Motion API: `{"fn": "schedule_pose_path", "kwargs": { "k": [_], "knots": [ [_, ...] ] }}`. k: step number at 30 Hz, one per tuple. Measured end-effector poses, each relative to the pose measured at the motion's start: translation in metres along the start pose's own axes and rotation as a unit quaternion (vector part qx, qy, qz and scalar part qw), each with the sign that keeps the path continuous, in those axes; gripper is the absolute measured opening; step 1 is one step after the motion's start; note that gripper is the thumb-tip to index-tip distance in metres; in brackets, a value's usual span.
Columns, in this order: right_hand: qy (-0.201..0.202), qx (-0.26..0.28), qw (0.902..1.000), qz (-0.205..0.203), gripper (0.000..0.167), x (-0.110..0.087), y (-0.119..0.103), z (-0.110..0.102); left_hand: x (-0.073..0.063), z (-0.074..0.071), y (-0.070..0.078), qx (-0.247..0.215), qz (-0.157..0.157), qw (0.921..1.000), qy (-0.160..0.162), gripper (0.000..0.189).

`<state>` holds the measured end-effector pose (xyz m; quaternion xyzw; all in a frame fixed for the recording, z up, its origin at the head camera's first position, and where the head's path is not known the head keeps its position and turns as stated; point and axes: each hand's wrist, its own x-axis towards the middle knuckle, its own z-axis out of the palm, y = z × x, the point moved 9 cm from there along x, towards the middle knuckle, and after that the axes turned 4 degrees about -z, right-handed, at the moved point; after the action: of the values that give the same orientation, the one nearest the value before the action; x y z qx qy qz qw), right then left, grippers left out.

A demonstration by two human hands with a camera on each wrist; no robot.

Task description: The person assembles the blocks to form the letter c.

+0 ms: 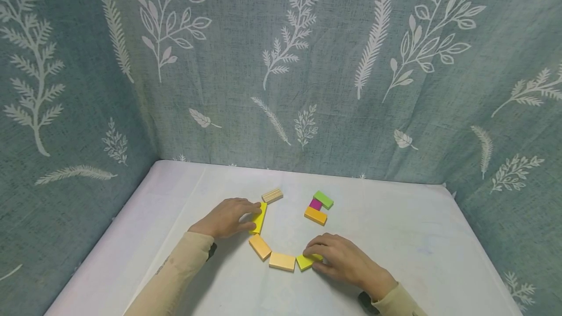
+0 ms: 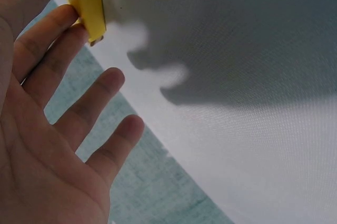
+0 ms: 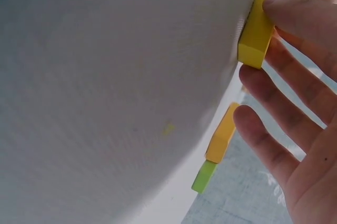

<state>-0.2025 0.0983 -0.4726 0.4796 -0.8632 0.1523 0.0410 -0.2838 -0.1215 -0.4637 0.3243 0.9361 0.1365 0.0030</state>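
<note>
On the white table, my left hand (image 1: 228, 218) pinches a long yellow block (image 1: 261, 218) between thumb and fingers; its last two fingers stretch out free in the left wrist view. Nearer me, my right hand (image 1: 344, 261) grips a yellow-green block (image 3: 260, 21), thumb on one long side and fingers on the other. Between the hands lie two light orange blocks, one slanted (image 1: 260, 247) just below the yellow block and one crosswise (image 1: 282, 262) beside the yellow-green one. Together the blocks make a curved row, ends close to each other.
A ridged, pale wooden block (image 1: 272, 196) lies just beyond the yellow block. Farther right sits a small cluster of an orange block (image 1: 315, 216), a magenta block (image 1: 315, 204) and a green block (image 1: 324, 199). Teal leaf-patterned cloth (image 1: 281, 126) walls in the table (image 1: 395, 228).
</note>
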Motion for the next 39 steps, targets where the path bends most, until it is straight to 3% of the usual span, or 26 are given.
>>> {"fn": "schedule_pose_path", "kwargs": {
  "k": [5,12,20,25,33,39],
  "knots": [
    [0.021,-0.011,0.9997,-0.006,0.030,-0.002,0.000,-0.005,-0.001,0.000,0.000,-0.005,-0.003,1.0000,-0.003,0.040],
    [0.108,-0.028,0.9938,-0.007,0.036,-0.008,0.008,-0.031,-0.001,-0.002,0.001,-0.007,-0.002,1.0000,-0.001,0.041],
    [0.185,-0.037,0.9794,0.072,0.067,-0.008,0.030,-0.064,0.000,0.000,0.001,-0.008,-0.004,1.0000,0.001,0.040],
    [0.214,-0.026,0.9726,0.087,0.066,-0.003,0.040,-0.078,0.000,0.001,0.000,-0.004,-0.007,1.0000,0.002,0.040],
    [0.228,-0.026,0.9671,0.111,0.069,0.010,0.061,-0.076,-0.002,-0.004,0.003,-0.011,0.002,0.9999,0.005,0.038],
    [0.203,0.010,0.9685,0.144,0.071,0.019,0.076,-0.061,-0.002,-0.006,0.005,-0.011,0.007,0.9999,0.007,0.037]
  ]
}}
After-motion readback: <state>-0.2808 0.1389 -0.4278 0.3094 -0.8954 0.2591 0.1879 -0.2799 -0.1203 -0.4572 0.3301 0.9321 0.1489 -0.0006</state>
